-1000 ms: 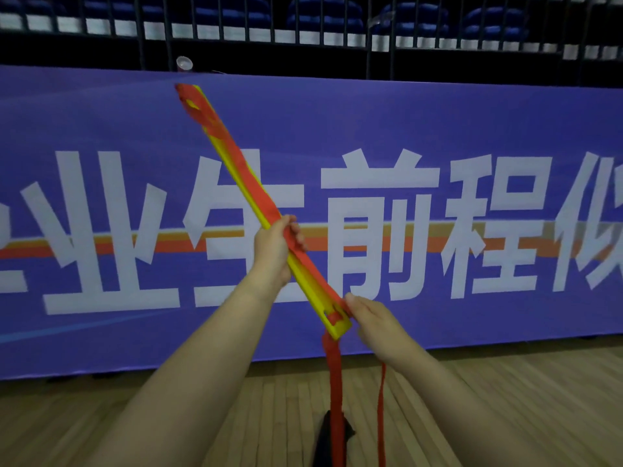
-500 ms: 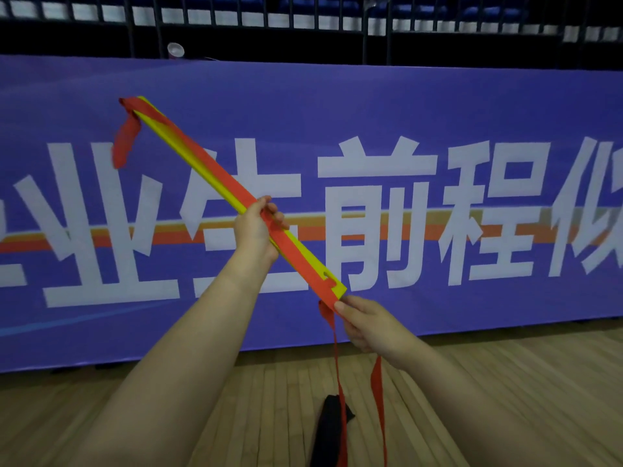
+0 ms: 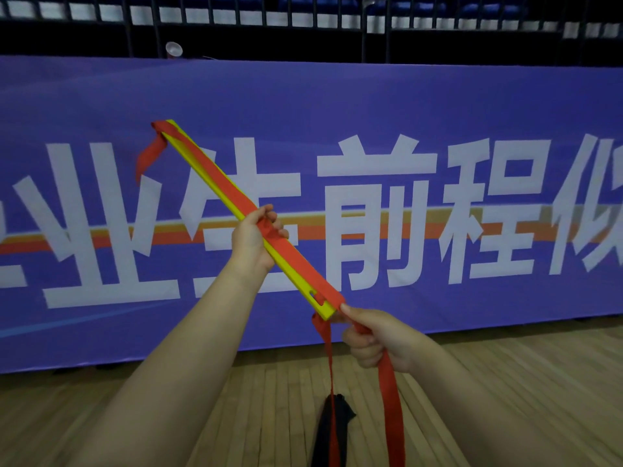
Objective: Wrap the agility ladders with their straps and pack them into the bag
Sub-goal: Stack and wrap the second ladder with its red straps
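While both hands work at chest height, head view: a person holds a ladder bundle (image 3: 293, 269) up in front of a courtside banner (image 3: 472, 112).
Ladder bundle: flat yellow rungs stacked tight, slanting from upper left down to lower right, clear of the floor, w/ a slot cut near the low end.
Strap (image 3: 391, 399): orange-red webbing laid along the bundle's top face; a loose tail droops off the far high end, and a long run hangs from the near end toward the floor.
Left hand (image 3: 253, 241): fingers wrapped round the bundle's middle, pinning the strap against the rungs.
Right hand (image 3: 377, 342): just below the bundle's low end, fingers curled round the strap, one fingertip touching the end corner.
Black bag (image 3: 332, 429): dark fabric on the floor below the hands, partly behind the hanging strap; can't tell if it's open.
Floor (image 3: 505, 382): light wood boards.
Banner: purple, big white characters, orange-yellow stripe across.
Railing (image 3: 337, 28): dark bars above the banner, w/ a clear cup (image 3: 173, 49) on the ledge at upper left.
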{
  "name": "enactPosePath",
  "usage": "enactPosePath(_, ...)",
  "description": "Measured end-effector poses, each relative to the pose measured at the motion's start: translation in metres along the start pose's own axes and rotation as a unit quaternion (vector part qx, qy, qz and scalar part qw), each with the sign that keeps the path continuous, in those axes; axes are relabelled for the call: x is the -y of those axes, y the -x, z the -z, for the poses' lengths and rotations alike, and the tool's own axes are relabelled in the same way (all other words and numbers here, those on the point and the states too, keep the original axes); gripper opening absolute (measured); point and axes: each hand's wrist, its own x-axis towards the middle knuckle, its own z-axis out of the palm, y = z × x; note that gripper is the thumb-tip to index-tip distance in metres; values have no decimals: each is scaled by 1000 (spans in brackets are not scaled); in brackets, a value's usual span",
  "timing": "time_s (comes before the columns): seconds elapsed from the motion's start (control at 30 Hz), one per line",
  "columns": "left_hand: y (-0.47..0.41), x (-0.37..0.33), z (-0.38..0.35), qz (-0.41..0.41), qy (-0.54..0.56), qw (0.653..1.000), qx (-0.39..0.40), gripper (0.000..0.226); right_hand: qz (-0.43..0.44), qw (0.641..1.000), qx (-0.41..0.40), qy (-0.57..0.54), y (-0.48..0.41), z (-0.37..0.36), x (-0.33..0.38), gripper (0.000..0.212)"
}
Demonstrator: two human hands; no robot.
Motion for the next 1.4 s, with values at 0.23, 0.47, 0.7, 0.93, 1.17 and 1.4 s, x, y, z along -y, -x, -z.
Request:
enactPosePath(0.23, 3, 1, 0, 14, 20, 1000, 15, 20, 13, 999, 28, -37, 0, 1, 1, 27)
enactPosePath(0.47, 6, 0, 9, -28, 44, 998, -31, 15, 25, 983, -157, 93, 10, -6, 19, 32)
enactPosePath(0.7, 17, 13, 19, -4, 77, 994, -81, 21, 237, 951, -89, -177, 16, -13, 43, 14)
enactPosePath(0.93, 28, 72, 40, 175, -9, 979, -105, 40, 366, 901, -158, -169, -9, -44, 66, 18)
enactPosePath(1.17, 55, 92, 36, 293, -279, 914, 4, 75, 368, 908, -194, -56, -22, -54, 89, 15)
enactPosePath(1.4, 64, 71, 10, -235, -521, 817, 79, 18, 355, 910, -214, 2, -13, -40, 90, 17)
